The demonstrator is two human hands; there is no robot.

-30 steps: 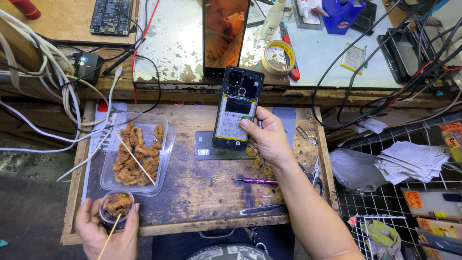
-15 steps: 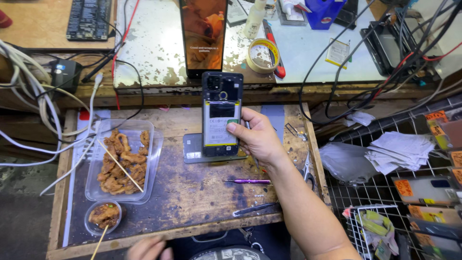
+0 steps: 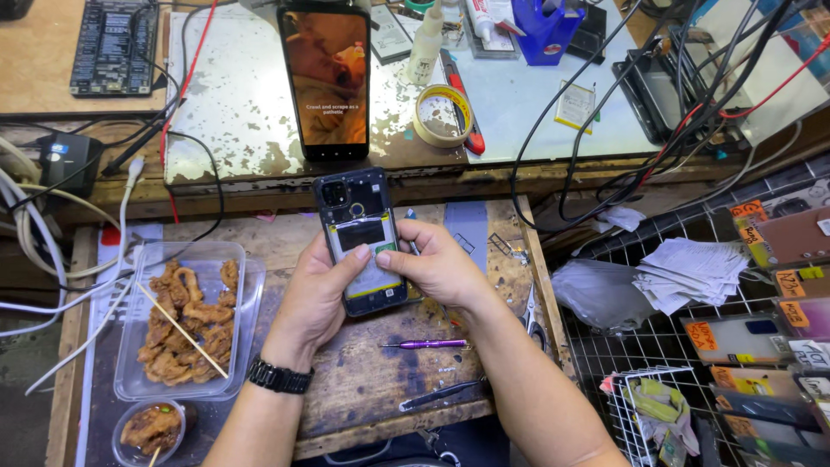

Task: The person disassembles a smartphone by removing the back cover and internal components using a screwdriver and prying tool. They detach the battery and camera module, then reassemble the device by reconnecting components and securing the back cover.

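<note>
Both hands are holding an opened phone (image 3: pixel 361 240) with its back cover off, tilted up above the worn wooden bench (image 3: pixel 363 389). The left hand (image 3: pixel 316 298) is cupping the phone's lower left edge, its fingers curled behind the body and its thumb pressing on the exposed inside near the middle. The right hand (image 3: pixel 437 268) is gripping the phone's right side, its thumb meeting the left thumb on the same spot, the fingers wrapping behind. A black watch (image 3: pixel 278 377) is sitting on the left wrist. Just below the right hand, a purple-handled tool (image 3: pixel 425 344) is lying on the bench, and nearer the person a dark pair of tweezers (image 3: pixel 439 394). Left of the left hand, a clear tray of fried food (image 3: pixel 186 320) is standing with a wooden skewer (image 3: pixel 181 330) across it. Beyond the hands, a second phone (image 3: pixel 325 78) is showing a lit screen, beside a roll of tape (image 3: pixel 443 114).
</note>
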